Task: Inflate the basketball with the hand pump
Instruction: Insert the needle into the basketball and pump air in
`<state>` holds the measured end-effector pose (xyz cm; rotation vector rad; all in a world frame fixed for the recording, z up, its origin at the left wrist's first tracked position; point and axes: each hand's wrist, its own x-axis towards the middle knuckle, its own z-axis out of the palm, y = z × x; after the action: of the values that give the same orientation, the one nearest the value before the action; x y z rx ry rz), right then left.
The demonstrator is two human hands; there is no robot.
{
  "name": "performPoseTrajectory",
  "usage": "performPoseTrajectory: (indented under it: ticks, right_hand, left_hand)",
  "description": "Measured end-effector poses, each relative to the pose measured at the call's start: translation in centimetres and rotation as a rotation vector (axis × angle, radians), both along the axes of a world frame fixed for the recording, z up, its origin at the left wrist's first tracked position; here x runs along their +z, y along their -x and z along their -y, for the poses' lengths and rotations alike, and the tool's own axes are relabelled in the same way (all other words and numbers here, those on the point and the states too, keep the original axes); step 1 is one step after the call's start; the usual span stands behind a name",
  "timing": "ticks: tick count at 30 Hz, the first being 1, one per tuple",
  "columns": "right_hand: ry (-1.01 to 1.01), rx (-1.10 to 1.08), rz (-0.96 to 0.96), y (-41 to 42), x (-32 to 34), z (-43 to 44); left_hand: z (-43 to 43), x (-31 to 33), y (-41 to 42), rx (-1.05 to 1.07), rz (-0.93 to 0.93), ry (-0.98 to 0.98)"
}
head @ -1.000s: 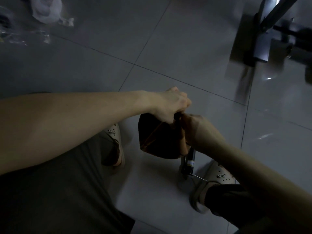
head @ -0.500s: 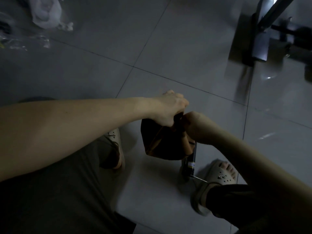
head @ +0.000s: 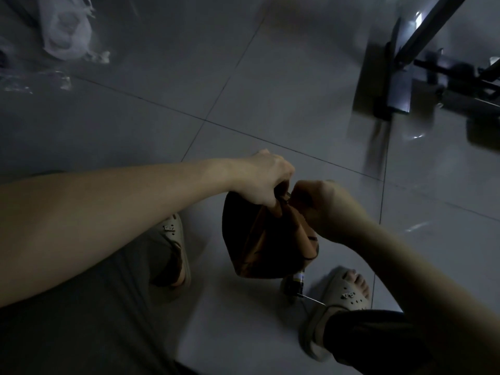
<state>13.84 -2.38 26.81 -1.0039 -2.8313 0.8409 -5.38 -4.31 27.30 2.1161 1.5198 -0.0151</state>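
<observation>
The left hand [head: 266, 180] is closed tight, knuckles up, its fingers curled round the dark top end of the hand pump [head: 293, 282] right at the upper edge of the basketball [head: 265, 244]. The right hand [head: 322, 209] is also a closed fist, pressed against the basketball's upper right fold. It appears to wrap the pump's barrel there, though the fold hides the barrel and the grip itself cannot be made out. The two hands nearly touch above the basketball. The basketball is flat and crumpled, brown with dark seams, hanging below the hands over the tiled floor [head: 270, 90], between two pale sandals [head: 343, 293]. The pump's long axis runs steeply down from the gap between the hands, behind the basketball's right side. Only its black lower end shows, below the basketball's bottom right edge, pointing at the floor. A thin needle [head: 311, 299] sticks out sideways from that end, pointing away from the basketball toward the right sandal. A white plastic bag [head: 65, 31] lies on the floor far beyond the basketball, to its upper left.
</observation>
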Motion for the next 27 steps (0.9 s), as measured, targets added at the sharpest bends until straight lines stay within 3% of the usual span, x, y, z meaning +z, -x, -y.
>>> performPoseTrajectory:
  ticks: [16, 22, 27]
  right_hand:
    - [0.067, -0.103, -0.064, 1.5, -3.3, 2.6]
    - [0.189, -0.123, 0.094, 2.4, -2.5, 1.1]
    - [0.262, -0.575, -0.072, 0.3, -2.5, -3.9]
  left_hand:
    - [2.0, -2.8, 0.2, -0.041, 0.016, -0.003]
    - [1.5, -4.0, 0.9, -0.036, -0.042, -0.001]
    - [1.2, -5.6, 3.5, -0.069, -0.160, 0.052]
